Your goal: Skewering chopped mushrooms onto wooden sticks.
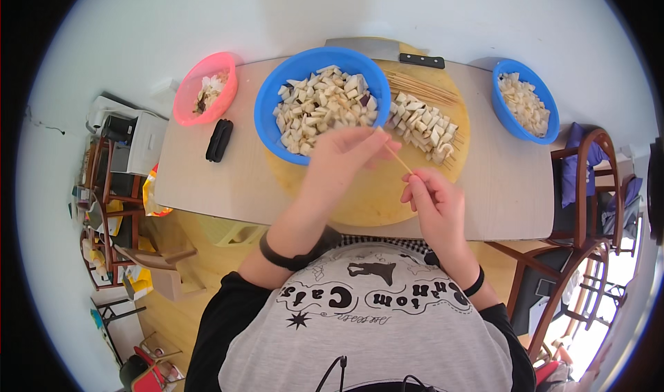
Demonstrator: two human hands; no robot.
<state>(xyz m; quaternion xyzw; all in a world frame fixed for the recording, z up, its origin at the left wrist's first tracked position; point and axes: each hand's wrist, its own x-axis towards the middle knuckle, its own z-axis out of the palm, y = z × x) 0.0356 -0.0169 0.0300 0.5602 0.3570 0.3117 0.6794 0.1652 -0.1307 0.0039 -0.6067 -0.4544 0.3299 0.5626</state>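
Observation:
My right hand [436, 197] grips a thin wooden skewer [398, 158] near its lower end. At the skewer's upper end, my left hand [347, 151] pinches what looks like a pale cut piece, partly hidden by the fingers. Behind my left hand, a large blue plastic basin [265, 133] holds cut pieces that look like eggplant [321, 101]. Loaded skewers [425, 125] lie side by side on the round yellow cutting board [373, 205]. Beyond them is a bundle of bare wooden skewers [423, 87].
A cleaver [363, 47] with a black handle lies at the board's far edge. The table [508, 195] also holds a smaller blue basin [500, 114] of pale pieces at right, a pink basin [228, 99] and a black case [219, 140] at left. Chairs [581, 184] stand at right.

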